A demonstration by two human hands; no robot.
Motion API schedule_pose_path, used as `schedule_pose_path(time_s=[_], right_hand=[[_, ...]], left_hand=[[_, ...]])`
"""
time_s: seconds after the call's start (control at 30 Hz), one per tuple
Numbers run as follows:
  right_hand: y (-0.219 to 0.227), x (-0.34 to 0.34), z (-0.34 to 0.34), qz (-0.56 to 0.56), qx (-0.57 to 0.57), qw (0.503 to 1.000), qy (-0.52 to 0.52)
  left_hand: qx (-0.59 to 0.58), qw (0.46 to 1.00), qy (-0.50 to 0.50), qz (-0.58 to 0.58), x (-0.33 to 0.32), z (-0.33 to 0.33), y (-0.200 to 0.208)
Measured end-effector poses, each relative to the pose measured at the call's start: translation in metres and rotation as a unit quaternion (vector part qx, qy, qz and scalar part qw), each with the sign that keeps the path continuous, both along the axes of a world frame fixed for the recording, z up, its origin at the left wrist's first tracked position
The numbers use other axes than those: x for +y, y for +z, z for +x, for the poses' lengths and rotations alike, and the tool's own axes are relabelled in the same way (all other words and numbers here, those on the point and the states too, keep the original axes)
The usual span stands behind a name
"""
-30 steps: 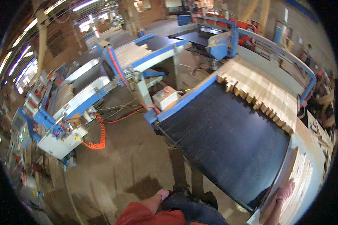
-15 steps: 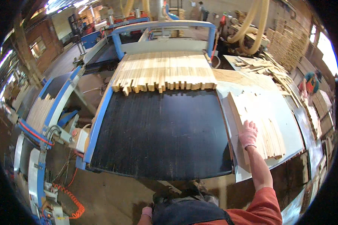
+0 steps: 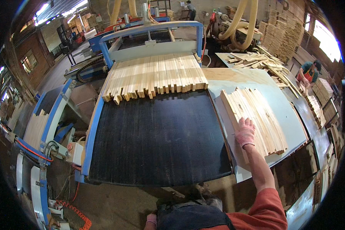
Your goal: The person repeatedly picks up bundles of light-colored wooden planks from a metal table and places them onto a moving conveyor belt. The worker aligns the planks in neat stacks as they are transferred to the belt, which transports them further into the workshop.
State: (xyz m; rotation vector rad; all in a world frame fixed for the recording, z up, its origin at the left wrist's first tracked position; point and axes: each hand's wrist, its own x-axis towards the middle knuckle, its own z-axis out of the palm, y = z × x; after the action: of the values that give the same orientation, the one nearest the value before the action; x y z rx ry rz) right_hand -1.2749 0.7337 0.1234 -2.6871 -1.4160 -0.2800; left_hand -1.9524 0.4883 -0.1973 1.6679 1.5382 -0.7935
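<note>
My right hand (image 3: 245, 132), in a pink knit glove, lies over the left part of a stack of wooden strips (image 3: 258, 119). Its fingers are stretched out and rest on the wood, without gripping a strip. The strips lie side by side on a pale sheet-covered table (image 3: 291, 132), their near ends uneven. Low by my body is my left hand (image 3: 151, 219), gloved in pink too; its fingers are hidden. Ahead, a row of wooden strips (image 3: 153, 76) covers the far part of a black conveyor belt (image 3: 157, 142), with ragged ends toward me.
A blue frame (image 3: 153, 27) spans the belt's far end. Left of it stand a narrow side conveyor (image 3: 51, 119), a control box (image 3: 75, 152) and a coiled orange hose (image 3: 80, 214). Loose offcuts (image 3: 257, 63) are heaped behind the table. At the right, a co-worker (image 3: 308, 73) handles wood.
My view has shifted slightly, so the belt and table sit a little further left. My right hand stays on the stack. The co-worker at the right has changed posture.
</note>
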Motion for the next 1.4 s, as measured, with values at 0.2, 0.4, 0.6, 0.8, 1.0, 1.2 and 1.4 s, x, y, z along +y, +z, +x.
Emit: schedule_pose_path(time_s=[0.2, 0.4, 0.6, 0.8, 1.0, 1.2, 1.4], right_hand=[[-0.004, 0.005, 0.001, 0.004, 0.004, 1.000, -0.010], [0.000, 0.002, 0.001, -0.016, 0.010, 1.000, -0.014], [0.000, -0.003, 0.008, -0.014, 0.010, 1.000, -0.017], [0.025, -0.009, -0.002, -0.028, 0.023, 0.999, 0.011], [0.061, -0.027, 0.066, 0.092, 0.235, 0.963, 0.092], [0.063, -0.043, 0.211, 0.147, 0.201, 0.968, -0.026], [0.062, -0.054, 0.290, 0.059, 0.249, 0.960, -0.116]], left_hand=[[-0.077, 0.977, 0.190, 0.063, 0.001, 0.012, 0.011], [-0.328, 0.823, 0.443, 0.138, 0.020, 0.054, 0.092], [-0.548, 0.794, 0.230, -0.128, 0.112, 0.145, 0.257], [-0.610, 0.746, 0.208, -0.169, 0.167, 0.271, 0.354], [-0.656, 0.740, 0.148, -0.011, 0.204, 0.417, 0.370], [-0.591, 0.783, 0.082, 0.175, 0.234, 0.528, 0.309], [-0.472, 0.839, 0.066, 0.263, 0.227, 0.585, 0.301]])
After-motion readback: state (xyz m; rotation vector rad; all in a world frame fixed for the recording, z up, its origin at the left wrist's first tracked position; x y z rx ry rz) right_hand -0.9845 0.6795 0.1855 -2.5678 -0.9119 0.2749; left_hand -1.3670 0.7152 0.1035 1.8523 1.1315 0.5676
